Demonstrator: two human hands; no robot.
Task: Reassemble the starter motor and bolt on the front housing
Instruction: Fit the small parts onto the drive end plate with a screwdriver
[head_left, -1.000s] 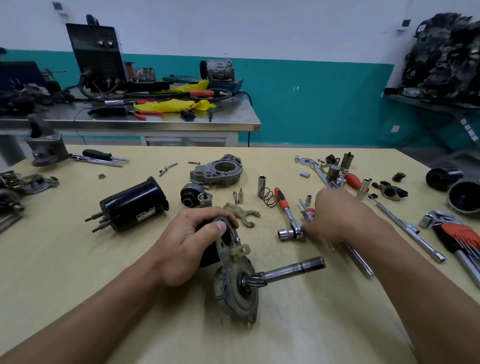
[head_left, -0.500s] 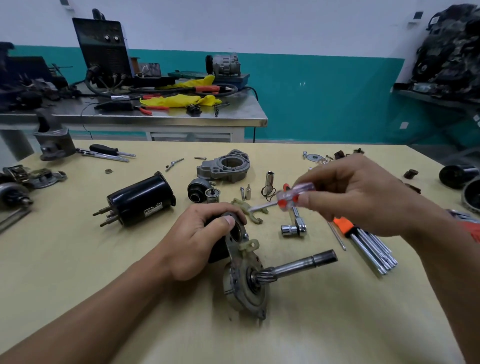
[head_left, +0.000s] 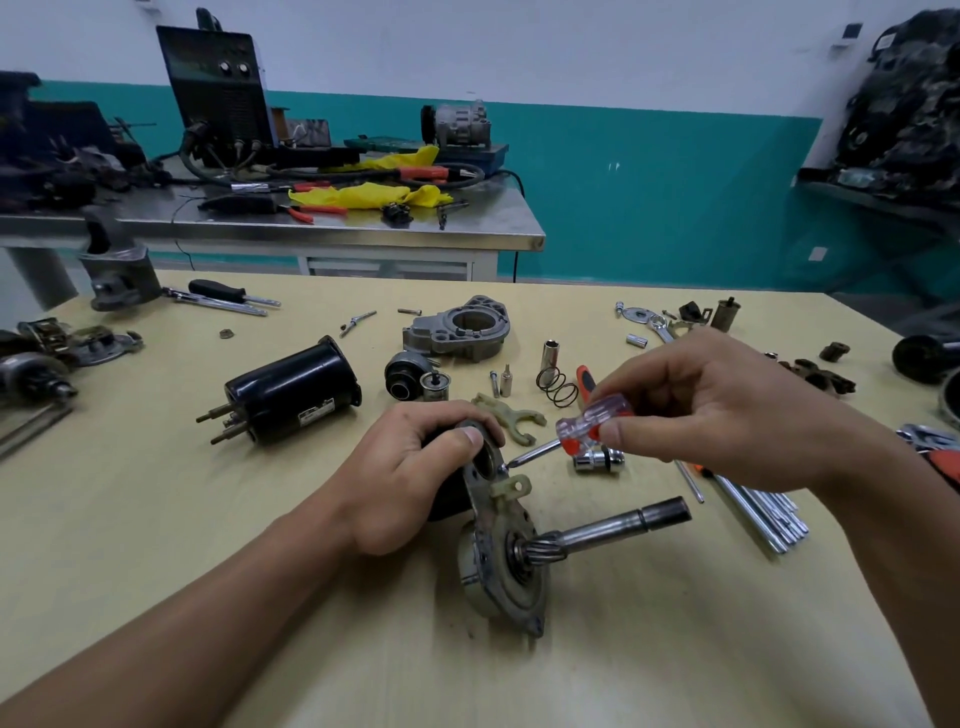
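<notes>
Two hands, one motor part (head_left: 511, 566) near.
The left hand (head_left: 410, 478) grips it; the right hand (head_left: 727, 410) pinches one screwdriver (head_left: 587, 423).

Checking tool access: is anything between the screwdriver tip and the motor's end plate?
Nothing visible does. The screwdriver in the right hand touches the end plate between the left hand and the cream plastic tab.

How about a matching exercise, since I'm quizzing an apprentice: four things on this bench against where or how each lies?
Things: 1 screwdriver; 2 spring; 3 black motor body; 4 plastic fork.
States: A on its side, studs pointing left; B pinched in the right hand; C beside the upright socket; D cream-coloured, lying flat.
Pairs: 1-B, 2-C, 3-A, 4-D.
</notes>
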